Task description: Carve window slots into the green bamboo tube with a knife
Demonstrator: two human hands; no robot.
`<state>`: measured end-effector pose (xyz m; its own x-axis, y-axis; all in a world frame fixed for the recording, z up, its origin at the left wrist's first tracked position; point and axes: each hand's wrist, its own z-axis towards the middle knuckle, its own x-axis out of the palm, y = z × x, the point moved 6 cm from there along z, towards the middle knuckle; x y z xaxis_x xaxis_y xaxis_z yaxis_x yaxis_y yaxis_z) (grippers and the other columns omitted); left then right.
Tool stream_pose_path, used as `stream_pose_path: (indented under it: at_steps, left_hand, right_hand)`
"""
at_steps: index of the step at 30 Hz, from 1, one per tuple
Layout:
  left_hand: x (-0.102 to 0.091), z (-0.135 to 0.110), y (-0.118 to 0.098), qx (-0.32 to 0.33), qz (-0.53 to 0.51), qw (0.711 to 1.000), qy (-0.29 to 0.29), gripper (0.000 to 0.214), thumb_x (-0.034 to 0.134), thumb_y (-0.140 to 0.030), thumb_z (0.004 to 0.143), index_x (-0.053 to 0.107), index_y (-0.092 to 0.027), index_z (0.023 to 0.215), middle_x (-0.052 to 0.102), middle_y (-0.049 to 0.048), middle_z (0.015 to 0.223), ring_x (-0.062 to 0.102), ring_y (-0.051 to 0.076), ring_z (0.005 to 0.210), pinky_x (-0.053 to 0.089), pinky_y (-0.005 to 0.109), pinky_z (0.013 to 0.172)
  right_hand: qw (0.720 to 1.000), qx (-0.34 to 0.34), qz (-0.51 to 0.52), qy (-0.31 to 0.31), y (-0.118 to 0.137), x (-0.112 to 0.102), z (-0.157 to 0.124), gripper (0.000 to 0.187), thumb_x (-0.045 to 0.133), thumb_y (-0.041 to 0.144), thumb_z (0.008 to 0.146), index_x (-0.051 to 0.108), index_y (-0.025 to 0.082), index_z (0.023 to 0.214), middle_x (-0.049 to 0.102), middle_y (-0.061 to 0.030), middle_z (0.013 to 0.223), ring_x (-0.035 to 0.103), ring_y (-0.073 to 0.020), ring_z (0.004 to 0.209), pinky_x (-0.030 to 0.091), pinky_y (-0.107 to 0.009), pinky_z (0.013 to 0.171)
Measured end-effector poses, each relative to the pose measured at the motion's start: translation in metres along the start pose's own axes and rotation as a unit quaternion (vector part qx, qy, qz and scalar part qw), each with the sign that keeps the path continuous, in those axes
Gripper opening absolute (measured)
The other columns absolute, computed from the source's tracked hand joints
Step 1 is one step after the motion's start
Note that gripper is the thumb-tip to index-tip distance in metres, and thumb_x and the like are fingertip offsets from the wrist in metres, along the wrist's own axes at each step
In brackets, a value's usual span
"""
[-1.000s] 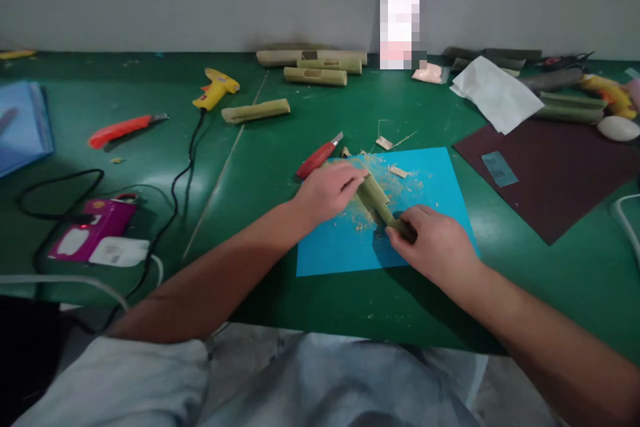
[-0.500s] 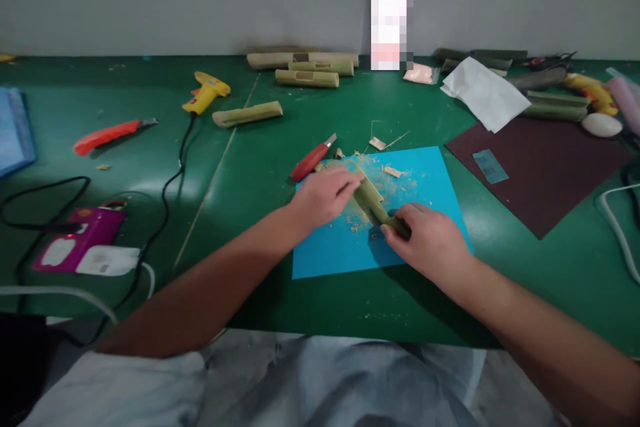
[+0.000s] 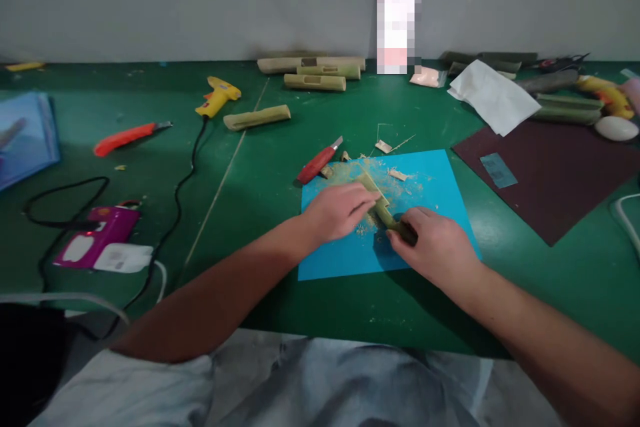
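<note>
A short green bamboo piece (image 3: 376, 199) lies slanted on a blue sheet (image 3: 435, 193) strewn with shavings. My right hand (image 3: 437, 247) is closed round its near end. My left hand (image 3: 340, 212) rests on its middle with fingers curled against it; whether they hold anything small is hidden. A red-handled knife (image 3: 319, 161) lies just beyond the sheet's far left corner, apart from both hands.
A yellow glue gun (image 3: 217, 95) with a black cord, an orange cutter (image 3: 131, 136), several bamboo tubes (image 3: 315, 73), a purple box (image 3: 95, 235), white paper (image 3: 493, 95) and a dark brown sheet (image 3: 545, 173) lie on the green table (image 3: 250, 173).
My left hand slid down the bamboo piece toward my right hand. The right hand kept its grip on the near end.
</note>
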<state>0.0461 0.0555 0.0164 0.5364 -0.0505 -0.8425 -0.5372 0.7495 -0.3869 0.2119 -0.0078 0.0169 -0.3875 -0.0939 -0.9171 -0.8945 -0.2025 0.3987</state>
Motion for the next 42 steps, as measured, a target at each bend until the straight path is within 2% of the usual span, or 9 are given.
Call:
stream_pose_path:
  at_steps: [9, 13, 18, 22, 26, 30, 34, 39, 42]
  left_hand:
    - [0.008, 0.001, -0.008, -0.002, 0.032, 0.998, 0.045, 0.025, 0.047, -0.025, 0.099, 0.069, -0.018, 0.111, 0.073, 0.0055, 0.093, 0.069, 0.018, 0.085, 0.054, 0.028, 0.073]
    - [-0.007, 0.0, 0.002, -0.054, 0.032, 0.997, -0.055, 0.023, 0.05, -0.026, 0.098, 0.07, -0.016, 0.102, 0.073, 0.007, 0.094, 0.069, 0.019, 0.09, 0.054, 0.03, 0.081]
    - [0.006, -0.003, -0.008, -0.017, 0.035, 0.999, 0.032, 0.026, 0.047, -0.027, 0.099, 0.068, -0.019, 0.112, 0.072, 0.0058, 0.093, 0.069, 0.018, 0.086, 0.054, 0.029, 0.075]
    - [-0.002, -0.003, -0.005, -0.045, 0.033, 0.998, -0.039, 0.026, 0.046, -0.026, 0.099, 0.07, -0.017, 0.104, 0.072, 0.007, 0.094, 0.068, 0.019, 0.088, 0.054, 0.031, 0.079]
    - [0.006, -0.002, -0.008, 0.002, 0.017, 1.0, 0.024, 0.029, 0.044, -0.027, 0.1, 0.069, -0.017, 0.111, 0.071, 0.0063, 0.089, 0.068, 0.019, 0.082, 0.054, 0.03, 0.07]
    - [-0.002, -0.001, -0.003, -0.034, 0.011, 0.998, -0.044, 0.026, 0.047, -0.028, 0.099, 0.07, -0.015, 0.104, 0.072, 0.0079, 0.096, 0.069, 0.02, 0.091, 0.055, 0.032, 0.081]
    - [0.009, -0.002, -0.009, -0.005, 0.02, 0.998, 0.056, 0.028, 0.045, -0.027, 0.1, 0.068, -0.019, 0.115, 0.072, 0.0057, 0.093, 0.069, 0.018, 0.085, 0.054, 0.028, 0.072]
    - [-0.009, -0.002, 0.009, -0.049, -0.007, 0.996, -0.069, 0.023, 0.05, -0.027, 0.097, 0.07, -0.017, 0.103, 0.073, 0.0073, 0.099, 0.069, 0.019, 0.093, 0.055, 0.033, 0.086]
    - [-0.002, -0.001, 0.004, -0.014, -0.018, 0.999, -0.023, 0.024, 0.05, -0.026, 0.098, 0.068, -0.017, 0.109, 0.073, 0.0065, 0.097, 0.07, 0.018, 0.091, 0.056, 0.03, 0.081]
  right_hand:
    - [1.0, -0.002, 0.001, 0.006, 0.001, 0.0, 0.001, 0.02, 0.057, 0.037, 0.087, 0.056, 0.021, 0.076, 0.062, -0.002, 0.08, 0.05, -0.0134, 0.062, 0.023, -0.03, 0.055]
    - [1.0, 0.005, 0.003, 0.003, 0.0, -0.001, 0.001, 0.022, 0.056, 0.039, 0.088, 0.055, 0.021, 0.075, 0.06, -0.0015, 0.078, 0.049, -0.0136, 0.063, 0.023, -0.03, 0.055]
    - [1.0, -0.005, 0.006, 0.008, 0.0, 0.001, 0.001, 0.021, 0.056, 0.037, 0.088, 0.055, 0.02, 0.076, 0.06, -0.0018, 0.079, 0.049, -0.0132, 0.063, 0.022, -0.03, 0.055]
    - [1.0, 0.006, 0.003, 0.005, -0.001, 0.0, 0.001, 0.023, 0.056, 0.039, 0.088, 0.054, 0.021, 0.074, 0.059, -0.0012, 0.078, 0.046, -0.0126, 0.061, 0.021, -0.03, 0.055]
    - [1.0, 0.0, 0.003, 0.016, 0.001, 0.001, 0.002, 0.022, 0.057, 0.038, 0.088, 0.054, 0.02, 0.076, 0.059, -0.0013, 0.079, 0.047, -0.0127, 0.062, 0.021, -0.03, 0.055]
    - [1.0, 0.0, -0.003, 0.007, 0.0, 0.0, 0.001, 0.022, 0.056, 0.04, 0.089, 0.056, 0.02, 0.078, 0.061, -0.002, 0.08, 0.048, -0.013, 0.062, 0.022, -0.03, 0.055]
    - [1.0, -0.004, -0.008, 0.008, 0.0, 0.001, 0.001, 0.021, 0.056, 0.039, 0.087, 0.056, 0.02, 0.077, 0.062, -0.0024, 0.08, 0.05, -0.0136, 0.063, 0.023, -0.03, 0.055]
    - [1.0, -0.003, -0.004, -0.002, 0.0, 0.0, 0.001, 0.023, 0.056, 0.04, 0.088, 0.054, 0.021, 0.075, 0.061, -0.0019, 0.079, 0.05, -0.0136, 0.063, 0.023, -0.031, 0.054]
    - [1.0, 0.001, -0.007, 0.004, 0.0, 0.001, 0.001, 0.023, 0.057, 0.04, 0.088, 0.054, 0.021, 0.075, 0.06, -0.0016, 0.078, 0.049, -0.0135, 0.062, 0.023, -0.031, 0.054]
